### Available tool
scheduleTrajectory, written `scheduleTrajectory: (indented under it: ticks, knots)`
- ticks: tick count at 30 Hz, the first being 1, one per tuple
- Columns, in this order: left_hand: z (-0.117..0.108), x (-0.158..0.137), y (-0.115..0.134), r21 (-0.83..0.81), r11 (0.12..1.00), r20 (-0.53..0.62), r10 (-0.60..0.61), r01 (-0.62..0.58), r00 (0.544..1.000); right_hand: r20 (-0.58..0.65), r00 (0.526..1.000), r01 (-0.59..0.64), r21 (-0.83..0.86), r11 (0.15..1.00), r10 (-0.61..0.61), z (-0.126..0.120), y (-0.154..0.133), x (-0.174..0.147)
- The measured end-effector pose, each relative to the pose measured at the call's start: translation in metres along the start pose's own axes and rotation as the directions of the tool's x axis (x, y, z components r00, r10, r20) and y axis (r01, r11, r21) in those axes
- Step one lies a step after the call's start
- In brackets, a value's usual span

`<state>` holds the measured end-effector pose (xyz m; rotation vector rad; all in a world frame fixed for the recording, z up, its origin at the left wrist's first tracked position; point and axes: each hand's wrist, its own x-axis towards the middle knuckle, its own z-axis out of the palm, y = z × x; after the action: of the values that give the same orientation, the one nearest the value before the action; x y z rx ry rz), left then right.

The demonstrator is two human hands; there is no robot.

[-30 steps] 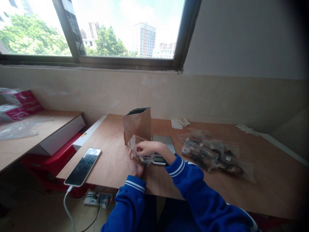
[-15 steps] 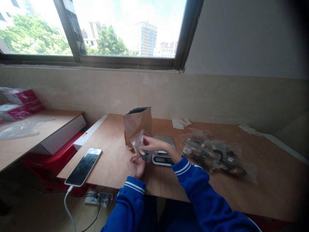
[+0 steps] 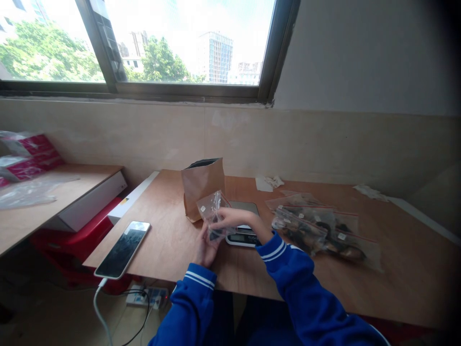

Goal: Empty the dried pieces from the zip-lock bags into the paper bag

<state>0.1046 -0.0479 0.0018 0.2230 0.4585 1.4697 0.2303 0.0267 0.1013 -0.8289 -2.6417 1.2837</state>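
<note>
Both hands hold a small clear zip bag (image 3: 212, 204) with a red-lined top edge, a small white label and something dark at its bottom. My left hand (image 3: 206, 246) is closed on its lower left side. My right hand (image 3: 230, 218) reaches across from the right, its fingers closed on the bag's front. Just behind the bag stands an upright brown paper pouch (image 3: 203, 185), its dark mouth open at the top. A digital scale (image 3: 242, 239) sits under my right wrist, partly hidden by it. What exactly lies in the bag I cannot make out.
Several clear zip bags with dark and tan contents (image 3: 320, 230) lie piled on the right of the table. A phone (image 3: 123, 250) on a white cable rests at the left edge. Crumpled tissue (image 3: 269, 183) lies near the wall. A red stool (image 3: 82, 226) stands between the two tables.
My left hand has risen and closed on the bag's lower side. My right hand has shifted slightly lower on the bag, which now sits more upright. The view has drifted slightly.
</note>
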Motion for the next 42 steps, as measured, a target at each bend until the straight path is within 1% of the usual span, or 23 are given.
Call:
scheduleTrajectory:
  ticks: [4, 6, 10, 12, 15, 18, 23, 27, 31, 33, 35, 36, 38, 42]
  knots:
    - [0.001, -0.003, 0.004, -0.035, 0.999, 0.061, -0.020, 0.022, 0.998, 0.032, 0.991, 0.129, -0.019, 0.991, -0.128, 0.002, -0.001, 0.001]
    - [0.000, -0.004, 0.005, -0.045, 0.999, 0.052, -0.011, 0.013, 0.999, 0.048, 0.987, 0.158, -0.034, 0.987, -0.157, 0.005, -0.002, 0.002]
    - [-0.003, -0.002, 0.003, -0.043, 0.999, -0.045, 0.009, -0.011, 0.999, 0.013, 0.988, 0.155, -0.133, 0.979, -0.154, 0.011, -0.003, 0.007]
    - [-0.005, 0.000, 0.002, -0.049, 0.999, -0.087, 0.011, -0.016, 0.996, -0.010, 0.988, 0.149, -0.150, 0.977, -0.152, 0.014, -0.004, 0.008]
    - [-0.006, 0.002, 0.001, -0.047, 0.998, -0.109, 0.024, -0.029, 0.994, -0.025, 0.990, 0.138, -0.101, 0.985, -0.141, 0.017, -0.001, 0.010]
    - [-0.004, 0.003, 0.001, -0.005, 1.000, -0.094, 0.030, -0.031, 0.995, -0.038, 0.990, 0.134, -0.049, 0.990, -0.136, 0.019, 0.005, 0.011]
    - [-0.002, 0.003, 0.000, 0.007, 0.998, -0.087, 0.060, -0.060, 0.994, -0.127, 0.974, 0.186, -0.008, 0.983, -0.186, 0.020, 0.006, 0.011]
    - [-0.004, 0.004, 0.000, 0.001, 0.998, -0.110, 0.065, -0.065, 0.992, -0.249, 0.953, 0.173, -0.028, 0.985, -0.174, 0.020, 0.000, 0.012]
    - [-0.004, 0.004, -0.001, -0.018, 0.998, -0.102, 0.052, -0.054, 0.993, -0.361, 0.913, 0.192, -0.032, 0.981, -0.191, 0.021, 0.000, 0.015]
    - [-0.003, 0.004, 0.000, -0.024, 0.998, -0.081, 0.058, -0.060, 0.995, -0.428, 0.883, 0.194, -0.039, 0.980, -0.192, 0.022, 0.001, 0.017]
    - [-0.002, 0.004, 0.000, -0.032, 0.996, -0.095, 0.075, -0.078, 0.993, -0.481, 0.857, 0.188, -0.042, 0.981, -0.185, 0.024, 0.003, 0.018]
    - [-0.001, 0.005, 0.000, -0.039, 0.996, -0.109, 0.081, -0.086, 0.991, -0.494, 0.851, 0.185, -0.036, 0.982, -0.178, 0.025, 0.003, 0.019]
    - [-0.001, 0.006, 0.000, -0.060, 0.994, -0.137, 0.086, -0.095, 0.987, -0.494, 0.854, 0.187, -0.007, 0.982, -0.167, 0.027, 0.004, 0.020]
    - [-0.003, 0.008, -0.002, -0.067, 0.993, -0.162, 0.086, -0.098, 0.983, -0.435, 0.885, 0.193, 0.024, 0.981, -0.163, 0.030, 0.004, 0.020]
